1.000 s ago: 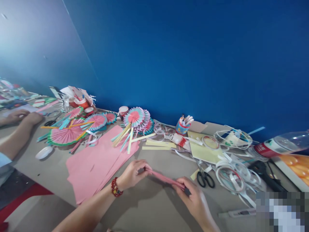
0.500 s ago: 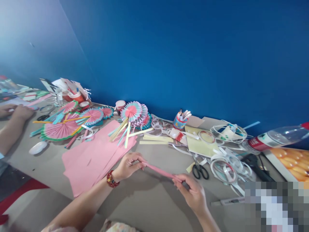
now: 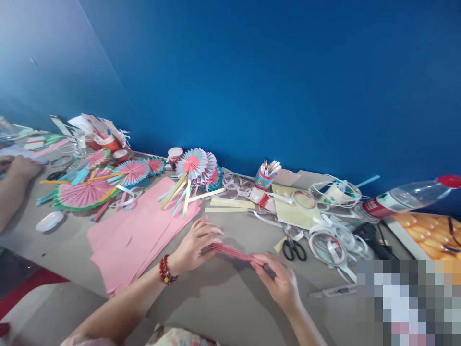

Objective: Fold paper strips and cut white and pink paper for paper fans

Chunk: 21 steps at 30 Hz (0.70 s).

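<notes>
My left hand [image 3: 196,242], with a red bead bracelet on the wrist, pinches one end of a narrow folded pink paper strip [image 3: 236,253]. My right hand [image 3: 279,281] grips the strip's other end. The strip is held just above the grey table [image 3: 223,307], running down to the right between the hands. A stack of flat pink paper sheets [image 3: 137,235] lies just left of my left hand.
Finished paper fans [image 3: 192,166] and a large pink fan [image 3: 82,194] lie along the blue wall. Black scissors [image 3: 293,249], tape rolls [image 3: 326,242], a pen cup [image 3: 264,180] and a plastic bottle [image 3: 406,197] lie to the right. Another person's hands [image 3: 19,168] work at far left.
The view has drifted a little right and down. My left hand lowered slightly, its fingers now stretched along the strip's end; both hands still hold the strip.
</notes>
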Available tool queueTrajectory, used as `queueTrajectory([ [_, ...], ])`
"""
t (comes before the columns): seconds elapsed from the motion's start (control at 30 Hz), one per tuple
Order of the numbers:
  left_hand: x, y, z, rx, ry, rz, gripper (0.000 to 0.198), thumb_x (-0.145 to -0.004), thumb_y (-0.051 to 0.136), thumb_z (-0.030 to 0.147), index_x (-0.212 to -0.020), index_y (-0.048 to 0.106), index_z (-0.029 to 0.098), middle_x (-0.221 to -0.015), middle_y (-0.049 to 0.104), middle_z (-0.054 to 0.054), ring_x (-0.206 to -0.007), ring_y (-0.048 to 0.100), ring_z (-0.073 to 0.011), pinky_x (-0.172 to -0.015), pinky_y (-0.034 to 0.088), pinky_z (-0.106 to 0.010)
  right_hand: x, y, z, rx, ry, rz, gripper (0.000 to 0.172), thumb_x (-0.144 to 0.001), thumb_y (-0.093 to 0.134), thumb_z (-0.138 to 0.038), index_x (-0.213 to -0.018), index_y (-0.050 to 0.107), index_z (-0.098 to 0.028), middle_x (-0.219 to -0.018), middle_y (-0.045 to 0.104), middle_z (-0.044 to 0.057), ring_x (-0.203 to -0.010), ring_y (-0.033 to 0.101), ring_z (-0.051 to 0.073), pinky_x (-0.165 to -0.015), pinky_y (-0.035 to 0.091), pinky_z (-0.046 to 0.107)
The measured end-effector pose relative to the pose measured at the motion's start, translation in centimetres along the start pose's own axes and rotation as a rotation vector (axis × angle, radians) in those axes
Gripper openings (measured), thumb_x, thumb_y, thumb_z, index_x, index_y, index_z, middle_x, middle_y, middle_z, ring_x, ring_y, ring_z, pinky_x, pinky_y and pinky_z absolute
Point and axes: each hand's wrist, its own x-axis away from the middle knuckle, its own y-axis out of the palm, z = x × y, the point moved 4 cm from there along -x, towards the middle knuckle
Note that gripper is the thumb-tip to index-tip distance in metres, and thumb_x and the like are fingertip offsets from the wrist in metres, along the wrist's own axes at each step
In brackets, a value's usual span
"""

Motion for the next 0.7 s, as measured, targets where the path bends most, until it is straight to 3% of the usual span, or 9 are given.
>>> queueTrajectory([
  [0.13, 0.0, 0.3, 0.9, -0.147, 0.027, 0.025, 0.012, -0.095, 0.057, 0.027, -0.102, 0.066, 0.024, -0.115, 0.069, -0.004, -0.118, 0.054, -0.0228, -0.117, 0.011, -0.058, 0.0, 0.5, 0.0, -0.033, -0.046, -0.032, 0.008, -0.093, 0.060, -0.022, -0.099, 0.064, -0.023, -0.081, 0.071, 0.003, -0.072, 0.066, 0.016, -0.068, 0.052, 0.026],
  [0.37, 0.3, 0.9, 1.7, -0.156, 0.003, 0.057, 0.021, -0.099, 0.049, 0.020, -0.090, 0.068, 0.022, -0.089, 0.073, -0.001, -0.113, 0.058, -0.0192, -0.117, 0.016, -0.051, 0.4, 1.7, -0.1, -0.049, -0.012, -0.122, 0.010, -0.094, 0.058, -0.020, -0.102, 0.062, -0.023, -0.083, 0.069, 0.003, -0.073, 0.064, 0.016, -0.067, 0.050, 0.026],
  [0.57, 0.2, 1.9, 2.5, -0.246, -0.011, -0.038, 0.015, -0.098, 0.052, 0.023, -0.101, 0.067, 0.023, -0.096, 0.073, -0.001, -0.117, 0.056, -0.0202, -0.119, 0.002, -0.057, 0.5, 1.8, -0.2, -0.032, -0.026, -0.119, 0.008, -0.096, 0.055, -0.021, -0.098, 0.062, -0.022, -0.079, 0.067, 0.002, -0.070, 0.063, 0.016, -0.065, 0.049, 0.025],
  [0.7, 0.5, 2.8, 2.7, -0.246, 0.024, -0.057, 0.016, -0.098, 0.051, 0.019, -0.102, 0.067, 0.023, -0.088, 0.073, 0.002, -0.107, 0.061, -0.0163, -0.119, -0.004, -0.058, 0.6, 2.3, -0.8, -0.029, -0.028, -0.185, 0.009, -0.097, 0.053, -0.022, -0.096, 0.062, -0.022, -0.077, 0.065, 0.002, -0.070, 0.061, 0.016, -0.064, 0.048, 0.025],
])
